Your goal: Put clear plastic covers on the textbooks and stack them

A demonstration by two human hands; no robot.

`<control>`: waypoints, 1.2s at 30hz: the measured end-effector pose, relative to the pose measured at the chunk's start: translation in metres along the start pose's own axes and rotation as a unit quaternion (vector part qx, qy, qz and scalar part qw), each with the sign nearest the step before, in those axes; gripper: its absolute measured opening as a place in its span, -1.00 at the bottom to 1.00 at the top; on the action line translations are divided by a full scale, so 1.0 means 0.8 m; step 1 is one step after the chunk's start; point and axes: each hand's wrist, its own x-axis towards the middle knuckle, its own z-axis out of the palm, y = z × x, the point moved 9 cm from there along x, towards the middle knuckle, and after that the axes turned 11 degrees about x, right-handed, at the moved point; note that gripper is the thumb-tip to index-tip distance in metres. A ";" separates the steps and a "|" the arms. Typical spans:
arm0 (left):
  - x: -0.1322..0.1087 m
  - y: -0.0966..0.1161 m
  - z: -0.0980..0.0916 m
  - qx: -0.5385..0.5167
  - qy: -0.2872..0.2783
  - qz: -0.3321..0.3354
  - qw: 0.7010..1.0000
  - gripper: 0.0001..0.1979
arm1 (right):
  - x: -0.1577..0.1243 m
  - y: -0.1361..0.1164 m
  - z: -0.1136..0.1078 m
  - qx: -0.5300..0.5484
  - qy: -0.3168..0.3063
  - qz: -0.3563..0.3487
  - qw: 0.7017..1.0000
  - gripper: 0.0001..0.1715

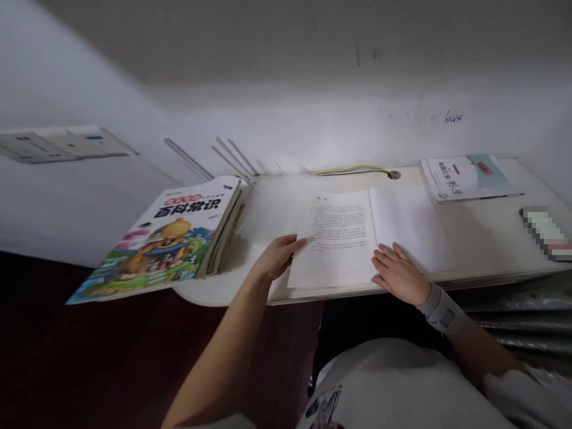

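Note:
An open book [339, 268] lies on the white desk near its front edge. Its left page carries printed text, while the right page [404, 220] looks blank. My left hand [277, 257] is at the left edge of the book, thumb over the page margin and the other fingers curled beside it, partly hidden. Across the gutter, my right hand [399, 273] rests with fingers spread on the lower inner part of the right page. A grey band [441, 310] circles my right wrist. Pale, blurred paper [277, 205] shows beyond my left hand.
A stack of books with a colourful cover [174, 238] overhangs the desk's left end. Another book pile [469, 177] sits at the back right, and a phone [546, 232] lies at the right. A yellow cable [357, 168] runs along the wall into a desk hole [394, 175].

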 end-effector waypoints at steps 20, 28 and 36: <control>-0.065 0.163 0.155 0.339 -0.150 0.293 0.881 -0.22 | -0.047 0.210 -0.066 0.576 0.105 0.282 0.760 0.14; -0.064 0.089 0.182 0.562 -0.163 0.333 0.739 -0.31 | -0.058 0.216 -0.089 0.577 0.172 0.295 0.742 -0.12; -0.015 0.047 0.212 0.565 0.053 0.384 0.728 -0.42 | -0.095 0.269 -0.066 0.459 0.164 0.368 0.792 -0.71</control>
